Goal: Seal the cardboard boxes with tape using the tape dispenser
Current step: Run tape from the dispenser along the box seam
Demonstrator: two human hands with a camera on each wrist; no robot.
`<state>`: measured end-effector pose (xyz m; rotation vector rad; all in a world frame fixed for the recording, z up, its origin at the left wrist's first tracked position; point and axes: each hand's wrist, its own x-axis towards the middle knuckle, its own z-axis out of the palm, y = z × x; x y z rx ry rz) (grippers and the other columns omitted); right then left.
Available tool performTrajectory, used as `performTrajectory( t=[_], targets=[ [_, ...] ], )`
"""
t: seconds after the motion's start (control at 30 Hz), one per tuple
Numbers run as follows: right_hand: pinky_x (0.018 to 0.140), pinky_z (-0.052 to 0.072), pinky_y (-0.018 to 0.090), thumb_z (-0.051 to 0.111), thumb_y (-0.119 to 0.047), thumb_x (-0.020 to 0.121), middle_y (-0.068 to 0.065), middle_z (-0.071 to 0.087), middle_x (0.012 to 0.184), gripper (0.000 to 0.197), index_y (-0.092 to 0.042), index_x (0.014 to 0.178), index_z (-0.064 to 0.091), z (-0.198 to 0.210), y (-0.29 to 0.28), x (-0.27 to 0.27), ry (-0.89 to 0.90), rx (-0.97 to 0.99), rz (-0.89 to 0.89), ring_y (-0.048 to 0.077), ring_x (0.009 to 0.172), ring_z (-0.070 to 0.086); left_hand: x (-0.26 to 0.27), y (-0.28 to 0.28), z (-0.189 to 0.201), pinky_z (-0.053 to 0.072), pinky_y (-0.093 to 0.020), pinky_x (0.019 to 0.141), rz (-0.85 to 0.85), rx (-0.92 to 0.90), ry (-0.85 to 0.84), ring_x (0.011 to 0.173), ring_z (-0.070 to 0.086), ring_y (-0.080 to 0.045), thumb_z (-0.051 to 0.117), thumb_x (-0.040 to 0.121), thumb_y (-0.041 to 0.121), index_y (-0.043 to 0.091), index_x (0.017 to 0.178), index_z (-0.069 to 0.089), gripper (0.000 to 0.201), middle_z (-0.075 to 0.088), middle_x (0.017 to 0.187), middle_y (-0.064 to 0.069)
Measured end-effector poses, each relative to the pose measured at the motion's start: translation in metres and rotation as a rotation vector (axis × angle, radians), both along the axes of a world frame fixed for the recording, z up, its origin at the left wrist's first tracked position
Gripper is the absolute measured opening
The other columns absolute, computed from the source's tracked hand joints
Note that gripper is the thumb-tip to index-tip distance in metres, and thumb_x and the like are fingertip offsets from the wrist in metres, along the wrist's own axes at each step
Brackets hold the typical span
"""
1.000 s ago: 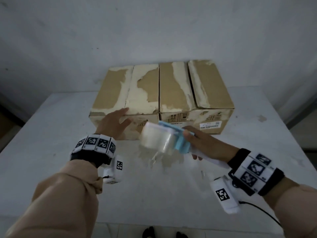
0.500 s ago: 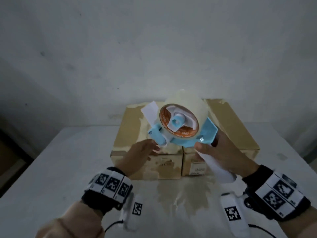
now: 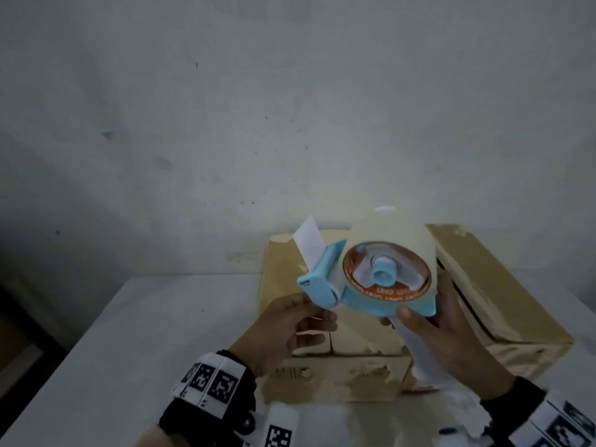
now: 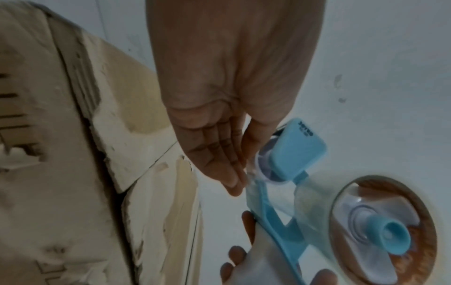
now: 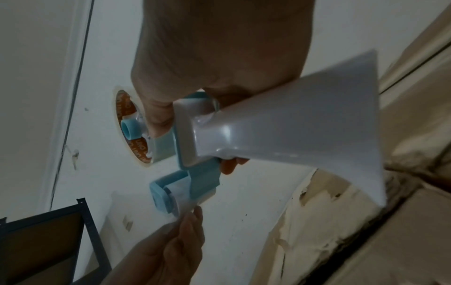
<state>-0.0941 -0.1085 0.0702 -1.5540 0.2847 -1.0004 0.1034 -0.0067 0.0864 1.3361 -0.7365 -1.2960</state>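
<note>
Two worn cardboard boxes (image 3: 503, 285) (image 4: 73, 154) (image 5: 366, 241) stand side by side on the white table (image 3: 145, 333), flaps folded down. My right hand (image 3: 429, 321) (image 5: 219, 57) grips the white handle (image 3: 422, 359) (image 5: 292, 125) of the blue tape dispenser (image 3: 367, 296) (image 4: 297, 146) (image 5: 202, 173), held up in the air in front of the boxes. Its tape roll (image 3: 390, 240) (image 4: 380, 231) faces me. My left hand (image 3: 309, 317) (image 4: 219, 154) (image 5: 178, 237) pinches the clear tape end at the front roller.
A plain pale wall (image 3: 290, 124) rises behind the table. A dark shelf frame (image 5: 48, 241) stands low at the left in the right wrist view. Bare table surface lies left of the boxes and in front of them.
My right hand lifted the dispenser from low over the table up before the boxes and turned its roll toward me. My left hand left the box front and came to the dispenser's front roller.
</note>
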Motion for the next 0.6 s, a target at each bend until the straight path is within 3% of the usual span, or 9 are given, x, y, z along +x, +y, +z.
performTrajectory(
  t=[0.1, 0.27, 0.4, 0.47, 0.53, 0.6],
  targets=[
    [0.071, 0.056, 0.030, 0.073, -0.045, 0.071, -0.011, 0.059, 0.109, 0.042, -0.049, 0.106, 0.049, 0.000, 0.005, 0.008, -0.012, -0.008, -0.025, 0.016, 0.094, 0.061, 0.011, -0.001, 0.001, 0.052, -0.019, 0.054, -0.026, 0.037, 0.070, 0.058, 0.064, -0.008, 0.044, 0.094, 0.012, 0.009, 0.082, 0.064, 0.024, 0.066, 0.064, -0.001],
    [0.071, 0.056, 0.038, 0.071, -0.052, 0.072, -0.013, 0.056, 0.113, 0.049, -0.054, 0.113, 0.045, 0.000, 0.014, 0.011, 0.005, -0.021, -0.048, 0.024, 0.096, 0.060, 0.029, -0.003, 0.004, 0.054, -0.022, 0.052, -0.070, 0.067, 0.168, 0.054, 0.063, -0.009, 0.044, 0.091, 0.012, 0.007, 0.082, 0.065, 0.024, 0.064, 0.062, -0.003],
    [0.073, 0.057, 0.036, 0.072, -0.052, 0.071, -0.016, 0.057, 0.115, 0.048, -0.055, 0.112, 0.048, -0.001, 0.022, 0.006, 0.001, 0.027, -0.069, 0.019, 0.099, 0.060, 0.035, -0.002, 0.006, 0.055, -0.022, 0.051, -0.144, 0.063, 0.235, 0.057, 0.065, -0.008, 0.042, 0.093, 0.016, 0.007, 0.083, 0.064, 0.026, 0.065, 0.061, -0.002],
    [0.070, 0.057, 0.032, 0.074, -0.053, 0.068, -0.001, 0.058, 0.116, 0.056, -0.044, 0.117, 0.049, -0.002, 0.026, 0.004, -0.007, 0.075, -0.095, 0.019, 0.094, 0.062, 0.033, -0.001, 0.004, 0.055, -0.022, 0.050, -0.168, 0.030, 0.268, 0.058, 0.066, -0.007, 0.047, 0.084, 0.021, 0.008, 0.079, 0.068, 0.025, 0.066, 0.061, -0.002],
    [0.067, 0.056, 0.031, 0.078, -0.054, 0.062, 0.018, 0.054, 0.113, 0.079, -0.022, 0.124, 0.042, -0.005, 0.028, 0.002, -0.015, 0.130, -0.128, 0.024, 0.088, 0.063, 0.028, -0.001, 0.000, 0.054, -0.021, 0.049, -0.175, 0.017, 0.297, 0.056, 0.065, -0.007, 0.050, 0.072, 0.022, 0.008, 0.070, 0.068, 0.023, 0.066, 0.061, -0.003],
    [0.067, 0.056, 0.031, 0.079, -0.055, 0.059, 0.024, 0.053, 0.111, 0.085, -0.015, 0.123, 0.041, -0.007, 0.028, 0.001, -0.024, 0.162, -0.152, 0.026, 0.087, 0.063, 0.023, -0.003, -0.004, 0.053, -0.020, 0.048, -0.164, 0.019, 0.328, 0.052, 0.063, -0.005, 0.052, 0.069, 0.018, 0.005, 0.071, 0.062, 0.017, 0.065, 0.059, -0.002]
  ],
)
